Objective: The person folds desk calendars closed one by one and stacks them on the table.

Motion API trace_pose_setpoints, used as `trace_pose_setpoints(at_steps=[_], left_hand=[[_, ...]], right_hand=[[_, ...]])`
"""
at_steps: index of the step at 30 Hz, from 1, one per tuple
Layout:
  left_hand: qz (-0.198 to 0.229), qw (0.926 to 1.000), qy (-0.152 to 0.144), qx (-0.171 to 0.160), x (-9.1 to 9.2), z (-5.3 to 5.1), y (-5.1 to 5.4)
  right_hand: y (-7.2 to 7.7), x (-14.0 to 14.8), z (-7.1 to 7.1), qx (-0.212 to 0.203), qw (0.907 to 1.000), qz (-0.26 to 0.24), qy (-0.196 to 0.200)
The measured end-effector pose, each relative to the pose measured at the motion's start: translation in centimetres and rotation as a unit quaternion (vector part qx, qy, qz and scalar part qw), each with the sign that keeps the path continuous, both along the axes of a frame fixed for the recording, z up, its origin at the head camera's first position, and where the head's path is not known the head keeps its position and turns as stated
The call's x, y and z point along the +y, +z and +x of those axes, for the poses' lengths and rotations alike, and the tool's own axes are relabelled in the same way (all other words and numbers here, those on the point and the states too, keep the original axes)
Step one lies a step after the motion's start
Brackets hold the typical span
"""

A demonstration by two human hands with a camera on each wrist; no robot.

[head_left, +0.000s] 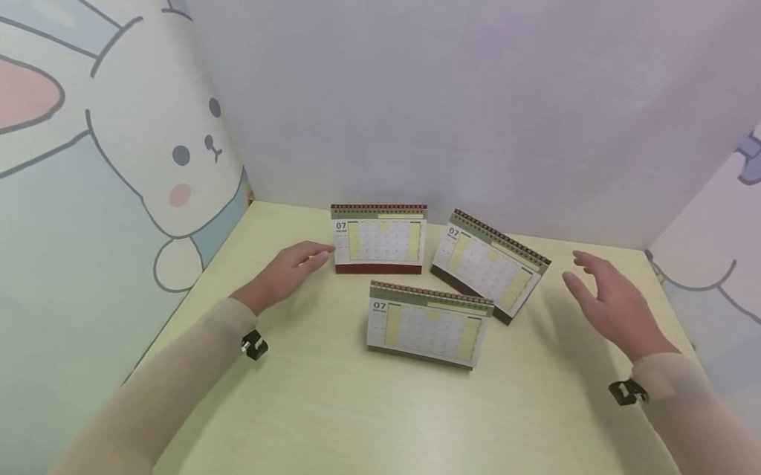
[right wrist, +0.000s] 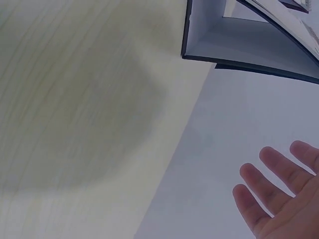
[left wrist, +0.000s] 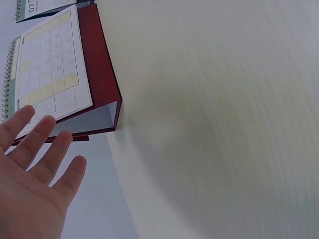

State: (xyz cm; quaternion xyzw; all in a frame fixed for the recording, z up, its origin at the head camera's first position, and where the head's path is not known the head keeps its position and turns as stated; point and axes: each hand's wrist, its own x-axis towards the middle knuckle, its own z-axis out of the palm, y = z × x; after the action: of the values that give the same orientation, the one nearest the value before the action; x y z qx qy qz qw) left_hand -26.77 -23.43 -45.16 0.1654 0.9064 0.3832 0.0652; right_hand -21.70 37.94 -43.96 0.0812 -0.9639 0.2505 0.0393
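Three desk calendars stand on the table, each showing "07". A red-based calendar point(head_left: 382, 241) is at the back left, a dark-based calendar point(head_left: 489, 265) sits at an angle at the back right, and another calendar point(head_left: 427, 327) stands in front of them. My left hand point(head_left: 290, 271) is beside the red-based calendar's left end, its fingers spread; whether a fingertip touches it I cannot tell. In the left wrist view the red calendar point(left wrist: 50, 69) shows its open end. My right hand point(head_left: 613, 304), fingers extended and holding nothing, hovers right of the angled calendar point(right wrist: 259, 42).
The pale yellow table point(head_left: 339, 428) backs onto a plain light wall point(head_left: 458, 102). Side panels carry cartoon drawings, a rabbit point(head_left: 162, 116) on the left. A small dark device sits at each wrist.
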Motion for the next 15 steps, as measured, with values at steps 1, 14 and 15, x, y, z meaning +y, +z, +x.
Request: trace_pose_setpoints(at_steps=[1, 14, 15], left_hand=[[0.0, 1.0, 0.0, 0.001, 0.1, 0.0, 0.1], [0.042, 0.9991, -0.011, 0.002, 1.6, 1.3, 0.4], [0.046, 0.9989, -0.012, 0.004, 1.8, 1.5, 0.5]], right_hand=[[0.1, 0.0, 0.1, 0.003, 1.0, -0.004, -0.001], [2.1, -1.9, 1.0, 0.07, 0.9968, -0.037, 0.004], [2.4, -2.3, 1.1, 0.084, 0.9957, -0.039, 0.008]])
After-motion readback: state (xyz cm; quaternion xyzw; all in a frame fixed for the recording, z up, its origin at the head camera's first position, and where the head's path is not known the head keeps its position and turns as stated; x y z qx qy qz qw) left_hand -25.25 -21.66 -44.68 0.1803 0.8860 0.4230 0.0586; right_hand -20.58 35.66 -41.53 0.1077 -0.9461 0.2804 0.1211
